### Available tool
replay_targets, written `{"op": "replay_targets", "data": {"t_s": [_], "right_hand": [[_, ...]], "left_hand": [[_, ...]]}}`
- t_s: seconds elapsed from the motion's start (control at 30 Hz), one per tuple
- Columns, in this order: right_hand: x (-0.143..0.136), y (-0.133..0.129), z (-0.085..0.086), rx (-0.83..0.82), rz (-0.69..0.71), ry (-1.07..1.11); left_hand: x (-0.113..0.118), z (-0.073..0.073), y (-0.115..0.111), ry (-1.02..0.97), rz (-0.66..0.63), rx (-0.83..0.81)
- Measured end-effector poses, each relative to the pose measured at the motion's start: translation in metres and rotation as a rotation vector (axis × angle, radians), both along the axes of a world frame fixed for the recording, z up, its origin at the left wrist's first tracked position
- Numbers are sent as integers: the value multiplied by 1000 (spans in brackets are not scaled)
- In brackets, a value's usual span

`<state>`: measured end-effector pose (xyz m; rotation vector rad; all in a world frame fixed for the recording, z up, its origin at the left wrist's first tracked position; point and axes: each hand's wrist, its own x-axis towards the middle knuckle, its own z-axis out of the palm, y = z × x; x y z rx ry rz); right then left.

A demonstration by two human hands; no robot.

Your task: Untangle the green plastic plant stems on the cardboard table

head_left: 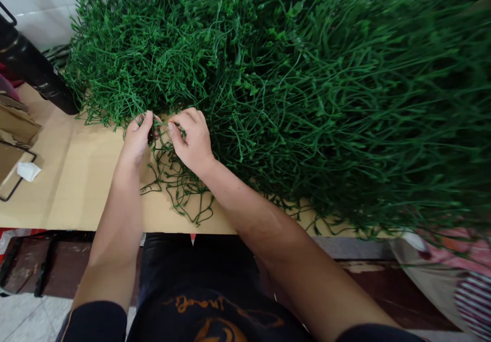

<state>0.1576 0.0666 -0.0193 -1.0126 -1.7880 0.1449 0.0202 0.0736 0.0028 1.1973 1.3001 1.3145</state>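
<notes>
My left hand (142, 131) is closed, thumb against fingers, on a thin green artificial plant stem (161, 123). The stem stretches across a small gap to my right hand (192, 136), whose thumb and forefinger pinch its other end. Both hands are just above the table, at the front edge of a big heap of green artificial plant stems (245, 71) with small branching tips. Under and beside my right hand, several loose stems (192, 194) lie tangled on the tan tabletop. My curled fingers partly hide the held stem.
The heap covers most of the tan table (88, 178) to the right, some strands hanging over its front edge. At the left, a black bottle (42, 73) leans against the heap. Near it are a cardboard box (17, 119), a black wire frame (19, 186) and a white scrap (28, 171).
</notes>
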Motion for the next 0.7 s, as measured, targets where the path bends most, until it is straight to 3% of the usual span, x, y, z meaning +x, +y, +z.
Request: {"op": "replay_targets", "data": {"t_s": [0.17, 0.5, 0.7], "right_hand": [[1, -5, 6, 59, 31, 25], [-5, -14, 10, 6, 344, 40], [-2, -12, 12, -106, 289, -23]], "left_hand": [[2, 3, -2, 60, 35, 21], [5, 0, -3, -5, 83, 39], [13, -8, 1, 38, 205, 138]]}}
